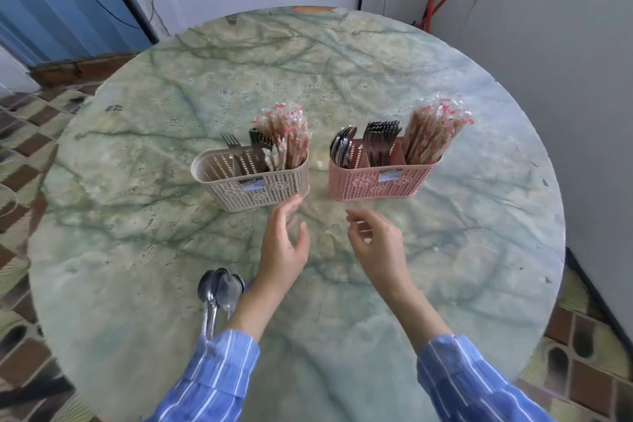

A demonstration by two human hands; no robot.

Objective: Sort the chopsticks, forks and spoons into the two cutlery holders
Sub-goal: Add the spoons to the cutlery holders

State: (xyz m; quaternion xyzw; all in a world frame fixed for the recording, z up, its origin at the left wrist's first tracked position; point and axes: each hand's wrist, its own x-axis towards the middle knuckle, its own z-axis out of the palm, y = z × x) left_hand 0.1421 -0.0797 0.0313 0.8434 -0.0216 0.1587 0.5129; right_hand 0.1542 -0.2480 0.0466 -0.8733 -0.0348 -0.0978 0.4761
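The round marbled table (342, 79) fills most of the frame. At its middle stand the two holders side by side: the beige holder (253, 188) left of centre and the pink holder (376, 185) right of centre, with a gap between them.

Below them, at lower centre, both hands hover over the table and hold nothing. The left hand (284, 247) has its fingers spread and fairly straight, their tips just beside the beige holder's near right corner. The right hand (376, 243) has its fingers loosely curled, just short of the pink holder.

The pink holder looks sorted, one kind to each compartment: wrapped chopsticks (431, 134) on the right, forks (380, 140) in the middle, spoons (340, 147) on the left, all standing handle-down. The beige holder has its own chopstick bundle (287, 137) on the right and beige-side forks (257, 147) in the middle, but its left compartment shows almost nothing.

That probably explains the loose spoons (221, 288) lying in a pile at lower left, beside the left forearm: they seem meant for that left compartment, the last step left.
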